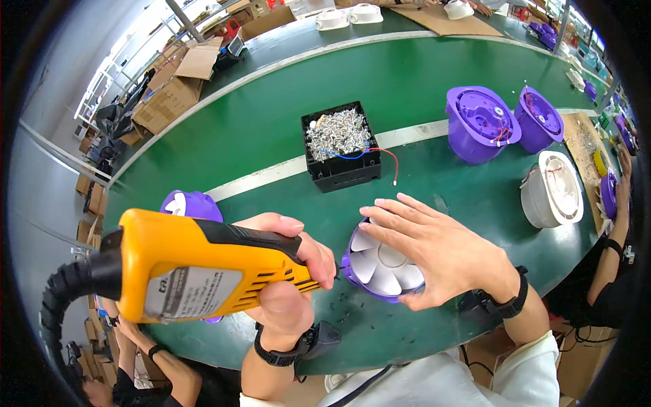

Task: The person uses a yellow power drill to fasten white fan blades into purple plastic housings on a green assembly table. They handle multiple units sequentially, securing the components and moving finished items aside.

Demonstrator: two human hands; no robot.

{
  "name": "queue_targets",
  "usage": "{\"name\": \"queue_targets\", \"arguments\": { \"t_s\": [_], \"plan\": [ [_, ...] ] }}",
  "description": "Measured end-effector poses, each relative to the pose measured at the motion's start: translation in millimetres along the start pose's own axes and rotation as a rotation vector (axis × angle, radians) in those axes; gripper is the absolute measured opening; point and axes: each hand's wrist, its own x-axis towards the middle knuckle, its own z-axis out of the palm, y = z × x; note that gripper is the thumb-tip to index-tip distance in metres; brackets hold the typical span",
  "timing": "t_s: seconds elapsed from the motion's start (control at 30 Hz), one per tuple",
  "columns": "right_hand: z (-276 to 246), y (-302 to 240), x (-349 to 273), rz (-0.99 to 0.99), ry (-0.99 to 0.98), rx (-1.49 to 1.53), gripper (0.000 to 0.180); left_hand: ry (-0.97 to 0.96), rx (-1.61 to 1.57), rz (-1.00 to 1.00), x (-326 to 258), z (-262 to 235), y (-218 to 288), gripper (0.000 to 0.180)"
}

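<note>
My left hand [285, 308] is wrapped round a yellow and black corded electric screwdriver [203, 261], held level above the table. Its front end points right, toward a purple round housing [348, 263] with a white fan [388, 273] inside. Over the right side of that housing lies my right hand [451, 254], fingers stretched out and the thumb at the near rim. It covers part of the fan. Beyond my hands stands a black box [347, 178] heaped with small silvery metal parts [338, 134]. A red and a blue wire [390, 154] trail over its edge.
Two purple housings [475, 136] and a white one [548, 197] stand at the right. Another purple housing [200, 205] is partly behind the screwdriver. Co-workers' arms show at the left [166, 366] and right [614, 251]. Cardboard boxes [166, 102] are stacked far left.
</note>
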Motion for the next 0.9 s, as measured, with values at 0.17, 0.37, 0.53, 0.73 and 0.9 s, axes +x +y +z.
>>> {"name": "queue_targets", "arguments": {
  "t_s": [0.17, 0.37, 0.53, 0.73, 0.9],
  "plan": [
    [0.7, 3.8, 0.7, -0.007, 0.019, 0.037, 0.088, -0.061, 0.133, 0.051, 0.9, -0.2, -2.6, 0.071],
    [1.9, 4.2, 0.9, 0.0, 0.028, 0.043, 0.086, -0.085, 0.169, 0.016, 3.2, 1.8, -5.3, 0.07],
    [2.1, 3.0, 1.4, -0.01, 0.033, 0.03, 0.087, -0.057, -0.119, -0.173, 4.2, 11.1, -2.7, 0.058],
    [1.3, 3.1, 1.1, -0.023, 0.068, 0.027, 0.087, -0.052, -0.091, -0.096, 7.1, 11.7, -7.7, 0.063],
    [10.2, -2.5, -1.3, 0.041, 0.14, -0.065, 0.085, -0.036, -0.075, 0.061, 15.9, 2.6, 0.0, 0.061]
  ]
}}
